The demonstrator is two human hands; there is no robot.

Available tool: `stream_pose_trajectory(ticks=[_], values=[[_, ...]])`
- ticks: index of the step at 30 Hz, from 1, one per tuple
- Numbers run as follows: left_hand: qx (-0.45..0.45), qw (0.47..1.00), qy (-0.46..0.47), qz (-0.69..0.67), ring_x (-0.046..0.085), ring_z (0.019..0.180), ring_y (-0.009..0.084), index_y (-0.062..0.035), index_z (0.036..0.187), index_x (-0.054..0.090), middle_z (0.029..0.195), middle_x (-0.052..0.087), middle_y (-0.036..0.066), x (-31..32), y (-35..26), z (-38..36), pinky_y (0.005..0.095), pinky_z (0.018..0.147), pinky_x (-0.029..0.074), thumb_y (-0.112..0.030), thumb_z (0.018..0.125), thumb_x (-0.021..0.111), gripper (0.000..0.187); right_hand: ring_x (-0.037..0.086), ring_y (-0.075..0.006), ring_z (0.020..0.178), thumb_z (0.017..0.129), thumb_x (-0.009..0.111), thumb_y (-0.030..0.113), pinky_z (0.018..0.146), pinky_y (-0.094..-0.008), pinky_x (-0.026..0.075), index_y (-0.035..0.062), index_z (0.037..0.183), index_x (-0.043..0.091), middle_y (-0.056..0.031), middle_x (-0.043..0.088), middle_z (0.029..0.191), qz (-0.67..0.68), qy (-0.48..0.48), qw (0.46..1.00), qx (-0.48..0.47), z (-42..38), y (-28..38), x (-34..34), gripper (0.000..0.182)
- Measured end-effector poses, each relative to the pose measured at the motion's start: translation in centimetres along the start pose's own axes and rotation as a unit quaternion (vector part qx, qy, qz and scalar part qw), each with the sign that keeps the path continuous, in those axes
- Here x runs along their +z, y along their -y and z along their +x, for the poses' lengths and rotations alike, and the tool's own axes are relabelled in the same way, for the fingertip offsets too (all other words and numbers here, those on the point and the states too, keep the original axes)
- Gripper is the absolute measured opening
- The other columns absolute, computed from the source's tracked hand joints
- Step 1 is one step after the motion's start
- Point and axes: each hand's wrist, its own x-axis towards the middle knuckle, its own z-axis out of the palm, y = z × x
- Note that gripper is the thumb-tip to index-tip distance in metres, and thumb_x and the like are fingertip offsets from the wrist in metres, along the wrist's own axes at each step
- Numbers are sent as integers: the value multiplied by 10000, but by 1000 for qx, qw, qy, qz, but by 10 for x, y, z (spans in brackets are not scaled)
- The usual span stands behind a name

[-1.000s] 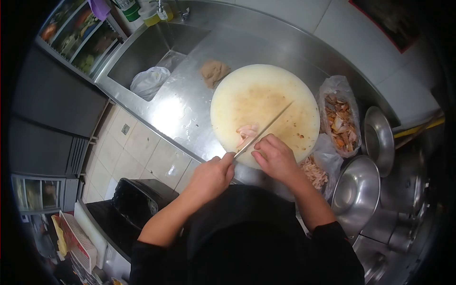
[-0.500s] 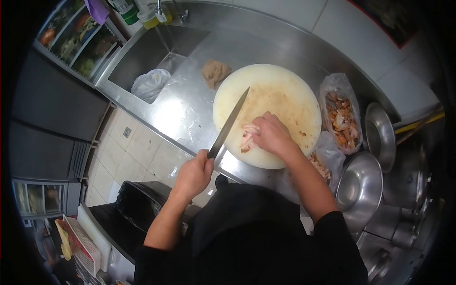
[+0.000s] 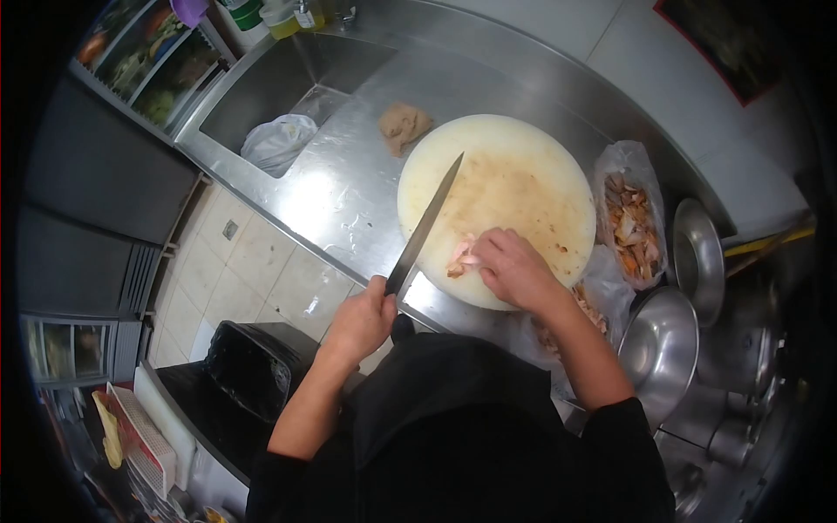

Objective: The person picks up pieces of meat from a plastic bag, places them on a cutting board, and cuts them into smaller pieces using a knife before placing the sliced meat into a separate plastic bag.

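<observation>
My left hand (image 3: 359,321) is closed round the handle of a long kitchen knife (image 3: 427,225). The blade points away from me over the left side of a round, stained white cutting board (image 3: 514,148). On the near part of the board lies a small heap of pale, pinkish meat (image 3: 458,261) with browned edges. My right hand (image 3: 520,270) has its fingers curled in against this meat, gripping its right side; the fingertips are partly hidden. Knife and meat are apart.
Right of the board are a plastic bag of browned scraps (image 3: 632,231), another bag with cut meat (image 3: 595,307) and metal bowls (image 3: 660,344). A brown cloth (image 3: 404,126) lies on the steel counter. A white plastic bag (image 3: 277,144) sits in the sink. A black-lined bin (image 3: 248,370) stands lower left.
My right hand's fingers have shifted slightly over the meat, and the heap looks smaller or more covered. The knife stays in my left hand at nearly the same angle. The view has shifted slightly.
</observation>
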Motion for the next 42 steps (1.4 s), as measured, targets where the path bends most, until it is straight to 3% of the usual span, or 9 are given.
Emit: stream_pose_trajectory(ticks=[1, 13, 16, 22, 25, 28, 34, 40, 42], values=[[-1, 1000, 6, 3, 648, 790, 494, -8, 1034, 512, 803, 668, 275, -2, -2, 1, 579, 717, 497, -204, 986, 567, 210, 593, -316, 1020, 794, 683, 61, 851, -414, 515, 65, 987, 662, -103, 599, 1042, 5, 31, 999, 1, -4, 2, -3, 194], [17, 986, 90, 140, 651, 802, 489, -33, 1062, 517, 842, 672, 282, -48, -57, -25, 579, 732, 510, -182, 977, 548, 175, 606, -318, 920, 851, 682, 73, 816, -396, 521, 53, 919, 683, -108, 621, 971, 34, -92, 995, 31, 3, 10, 2, 71], [-76, 960, 186, 194, 659, 812, 481, -45, 1090, 509, 849, 678, 279, -49, -65, -21, 577, 730, 518, -215, 997, 501, 194, 600, -328, 902, 852, 681, 76, 813, -412, 515, 47, 916, 686, -115, 622, 956, 45, -41, 997, 46, 11, -1, 22, 70], [-16, 965, 162, 206, 683, 805, 462, -26, 1108, 512, 834, 701, 238, -28, -63, 25, 564, 729, 529, -225, 1003, 501, 226, 598, -338, 932, 836, 677, 64, 834, -415, 515, 44, 935, 676, -120, 612, 954, 77, -39, 996, 33, 8, -8, 21, 101], [-22, 964, 161, 212, 685, 806, 460, -28, 1103, 514, 827, 701, 234, -50, -79, 11, 563, 725, 530, -219, 1000, 505, 217, 600, -339, 933, 818, 690, 62, 836, -412, 516, 47, 920, 668, -124, 603, 954, 51, -118, 988, 84, -6, 6, 6, 105], [-8, 954, 188, 232, 686, 806, 460, -31, 1100, 514, 821, 701, 230, -59, -77, -7, 563, 718, 529, -210, 995, 506, 208, 598, -342, 944, 805, 703, 59, 840, -416, 515, 43, 931, 663, -130, 593, 980, 91, -68, 991, 73, -23, -3, 15, 133], [15, 961, 173, 213, 665, 773, 491, -54, 1076, 495, 787, 686, 261, -20, -61, 10, 589, 703, 519, -226, 1009, 472, 186, 606, -330, 956, 791, 724, 14, 838, -393, 510, 46, 956, 642, -132, 591, 967, 44, -84, 995, 37, -26, -9, 25, 187], [-27, 942, 216, 255, 668, 801, 493, -46, 1106, 500, 803, 689, 265, -55, -85, -1, 590, 732, 520, -227, 1007, 467, 209, 582, -345, 938, 795, 690, 25, 855, -415, 500, 31, 898, 624, -133, 573, 940, 56, -160, 985, 42, -28, -2, 30, 123], [-18, 948, 214, 234, 670, 801, 488, -50, 1105, 504, 800, 690, 260, -37, -71, -1, 590, 731, 519, -229, 1006, 471, 207, 582, -347, 948, 793, 690, 21, 861, -417, 501, 30, 900, 621, -134, 574, 950, 43, -134, 989, 47, -30, -1, 29, 127]])
